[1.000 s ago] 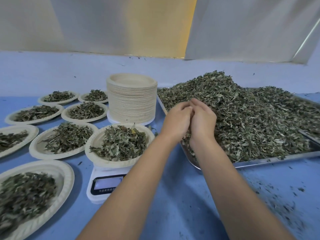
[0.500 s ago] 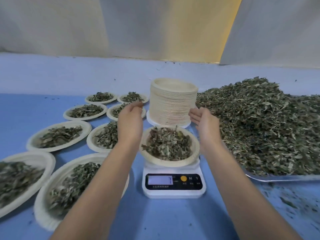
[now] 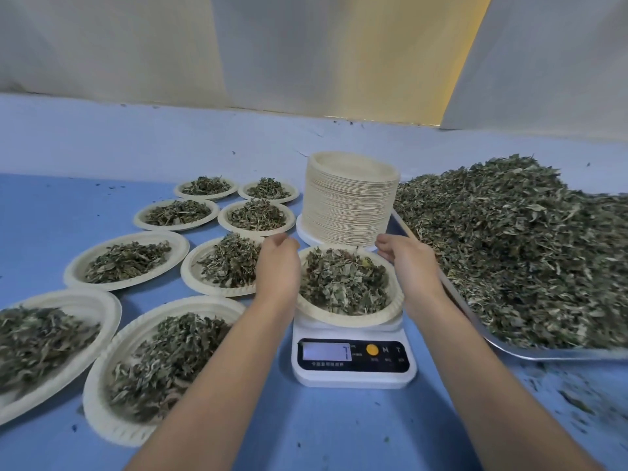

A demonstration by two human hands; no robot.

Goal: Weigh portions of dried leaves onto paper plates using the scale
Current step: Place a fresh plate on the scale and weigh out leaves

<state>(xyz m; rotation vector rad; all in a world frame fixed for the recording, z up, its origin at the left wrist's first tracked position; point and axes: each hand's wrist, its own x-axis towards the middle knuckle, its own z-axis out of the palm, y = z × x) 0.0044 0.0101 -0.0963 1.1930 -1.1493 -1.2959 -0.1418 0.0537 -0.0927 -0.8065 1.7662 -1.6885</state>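
A paper plate (image 3: 346, 321) heaped with dried leaves (image 3: 343, 283) sits on the white digital scale (image 3: 353, 360) in the middle of the blue table. My left hand (image 3: 277, 266) grips the plate's left rim with curled fingers. On the opposite side, my right hand (image 3: 409, 263) holds the right rim. Its lit display (image 3: 327, 351) shows a reading too small to make out. A big heap of loose dried leaves (image 3: 516, 246) fills a metal tray (image 3: 557, 354) to the right.
A tall stack of unused paper plates (image 3: 351, 209) stands just behind the scale. Several filled plates (image 3: 125, 261) cover the table to the left, the nearest (image 3: 102, 399) by my left forearm. Leaf crumbs litter the front right.
Both hands left the leaf heap on the tray, swung left to the scale, and closed in on the two sides of the plate. My view turned left with them.
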